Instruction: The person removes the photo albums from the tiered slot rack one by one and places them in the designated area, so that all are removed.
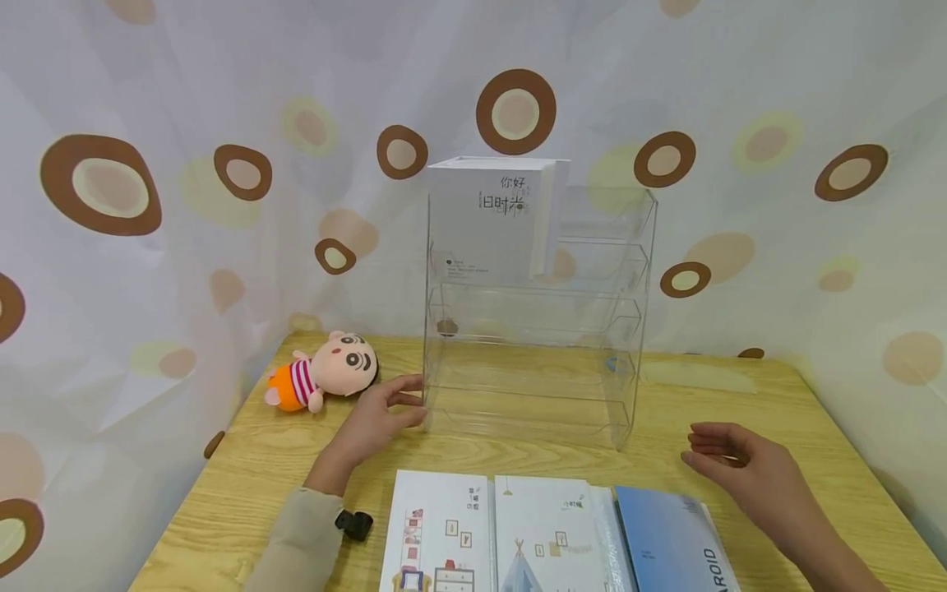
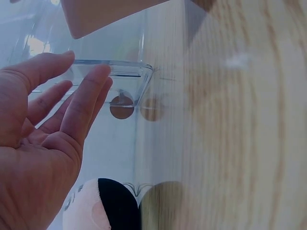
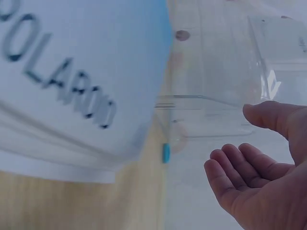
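A clear acrylic rack (image 1: 533,362) with several tiers stands upright on the table. A thick white album (image 1: 484,218) with black lettering sits in its top tier, at the left. My left hand (image 1: 376,419) is at the rack's lower left side, fingers loosely bent; whether the fingertips touch the panel I cannot tell. That hand (image 2: 53,120) holds nothing in the left wrist view. To the right of the rack, apart from it, my right hand (image 1: 758,473) hovers with fingers relaxed. Nothing lies in its palm (image 3: 264,177) in the right wrist view.
In front lie two white albums (image 1: 440,534) (image 1: 547,534) with printed room drawings and a blue album (image 1: 669,538), whose lettering reads POLAROID in the right wrist view. A plush doll (image 1: 325,374) lies left of the rack. Behind hangs a spotted curtain (image 1: 333,82).
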`<state>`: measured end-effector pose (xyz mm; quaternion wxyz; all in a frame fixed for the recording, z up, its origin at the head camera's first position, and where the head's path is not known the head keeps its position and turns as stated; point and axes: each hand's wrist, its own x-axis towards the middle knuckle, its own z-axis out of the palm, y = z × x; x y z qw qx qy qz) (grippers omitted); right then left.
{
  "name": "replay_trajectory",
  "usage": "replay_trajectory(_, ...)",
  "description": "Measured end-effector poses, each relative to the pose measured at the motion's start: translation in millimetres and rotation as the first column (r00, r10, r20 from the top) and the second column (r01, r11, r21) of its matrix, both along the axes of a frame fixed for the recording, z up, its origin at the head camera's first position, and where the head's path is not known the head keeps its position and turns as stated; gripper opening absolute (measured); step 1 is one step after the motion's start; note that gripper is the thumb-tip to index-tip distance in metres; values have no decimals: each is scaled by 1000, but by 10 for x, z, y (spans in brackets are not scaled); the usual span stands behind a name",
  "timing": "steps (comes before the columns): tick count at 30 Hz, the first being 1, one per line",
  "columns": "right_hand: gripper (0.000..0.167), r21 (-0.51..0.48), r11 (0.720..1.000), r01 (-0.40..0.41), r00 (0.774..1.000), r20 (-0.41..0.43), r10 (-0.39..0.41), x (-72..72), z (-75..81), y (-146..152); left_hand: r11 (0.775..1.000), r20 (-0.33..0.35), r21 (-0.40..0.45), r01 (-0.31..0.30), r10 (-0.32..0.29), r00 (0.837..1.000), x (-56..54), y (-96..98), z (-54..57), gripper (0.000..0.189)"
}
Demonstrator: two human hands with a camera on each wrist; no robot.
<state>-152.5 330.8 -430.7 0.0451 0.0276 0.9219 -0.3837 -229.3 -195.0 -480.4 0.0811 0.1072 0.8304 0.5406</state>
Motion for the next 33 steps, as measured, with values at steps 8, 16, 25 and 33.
replay_trajectory(8, 67, -38, 999, -23, 997, -74, 20, -170, 240, -162, 1000, -6, 12, -1, 1, 1000, -7, 14, 0, 60)
replay_trajectory(16, 60, -83, 994, -65, 980, -194, 48, -367, 479, -382, 1000, -9, 11, -1, 1, 1000, 1, 28, -9, 60)
replay_trajectory(25, 58, -105, 987, -123, 957, -275, 90, -602, 752, -626, 1000, -21, -9, -1, 1, 1000, 3, 22, -9, 59)
replay_trajectory(33, 60, -187, 969, -164, 948, -300, 102, -886, 1043, -867, 1000, -9, 0, -14, 14, 1000, 9, 15, -3, 60)
